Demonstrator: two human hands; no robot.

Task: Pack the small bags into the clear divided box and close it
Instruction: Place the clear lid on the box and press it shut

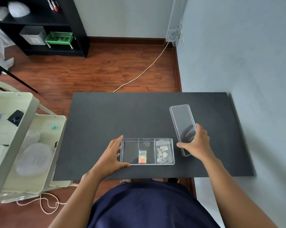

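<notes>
The clear divided box point(130, 151) lies open near the front of the black table, with three compartments side by side. Its left compartment holds nothing. A small bag of orange and yellow bits point(142, 156) lies in the middle compartment, and small bags of pale and red pieces point(162, 153) fill the right one. My left hand point(111, 156) cups the box's left end, thumb on its front corner. My right hand point(196, 143) grips the near end of the clear lid point(181, 120), which stretches away toward the back right, beside the box.
The black table point(106, 116) stands against a pale wall on the right. A pale green cart point(24, 145) with trays of plastic containers stands close to the table's left edge. A black shelf unit and a cable on the wooden floor lie beyond.
</notes>
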